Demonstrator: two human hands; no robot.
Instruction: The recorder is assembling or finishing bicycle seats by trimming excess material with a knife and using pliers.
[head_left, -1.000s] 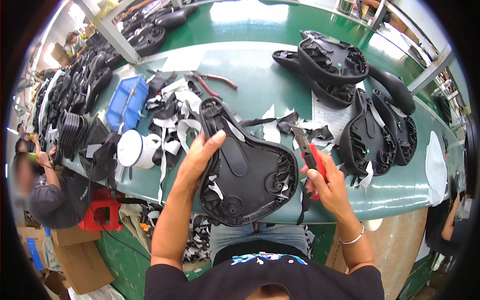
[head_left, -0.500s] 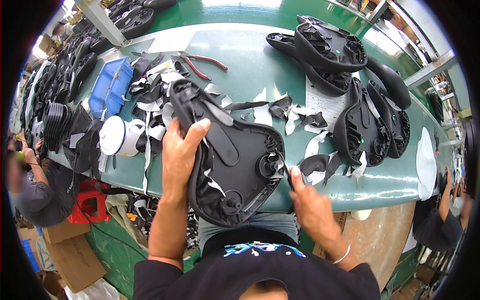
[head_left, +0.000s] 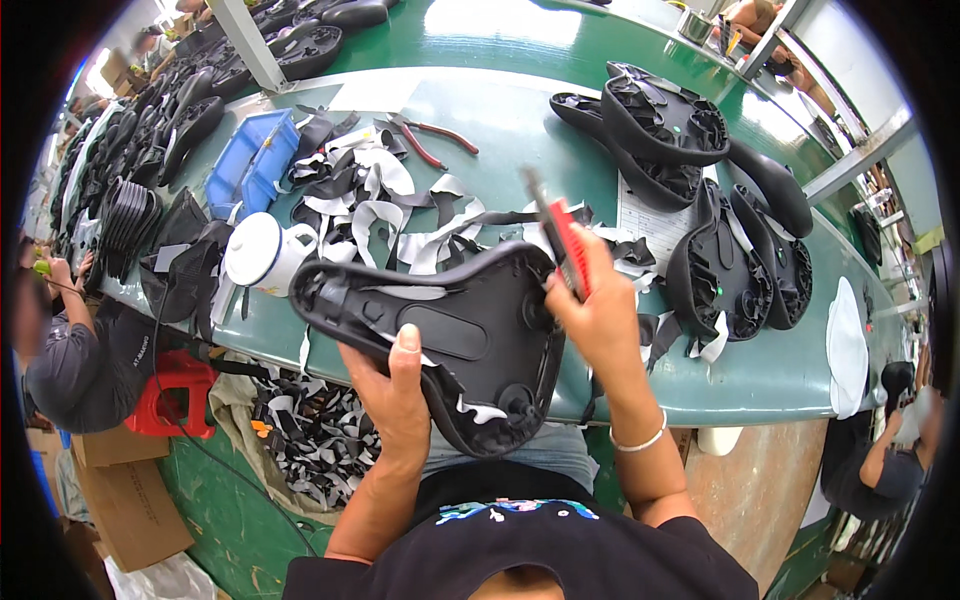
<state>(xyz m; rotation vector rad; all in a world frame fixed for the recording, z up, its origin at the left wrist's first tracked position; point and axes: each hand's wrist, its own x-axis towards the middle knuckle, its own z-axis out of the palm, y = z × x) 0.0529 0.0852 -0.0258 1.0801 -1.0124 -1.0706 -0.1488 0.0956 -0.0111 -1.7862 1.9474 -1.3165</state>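
Observation:
My left hand [head_left: 392, 400] grips the near-left edge of a black bicycle saddle [head_left: 420, 330], its thumb over the rim. The saddle lies underside up at the table's front edge, nose pointing left, with its covering folded over the rim and a few white scraps along it. My right hand [head_left: 597, 300] is closed round a red utility knife [head_left: 568, 245], held above the saddle's far right edge. Its blade is blurred and points up and away. Black and white fabric offcuts [head_left: 375, 215] are strewn beyond the saddle.
A white enamel mug [head_left: 262, 255], a blue bin [head_left: 250, 165] and red-handled pliers [head_left: 432, 140] lie to the left. More saddles [head_left: 668, 115] are stacked at the right. Below the table stands a sack of scraps [head_left: 315, 435] near a red stool [head_left: 172, 395]. Other people work on both sides.
The saddle has turned so its nose points left rather than up and away. My right hand has risen from its right edge with the knife, moving up and away from me.

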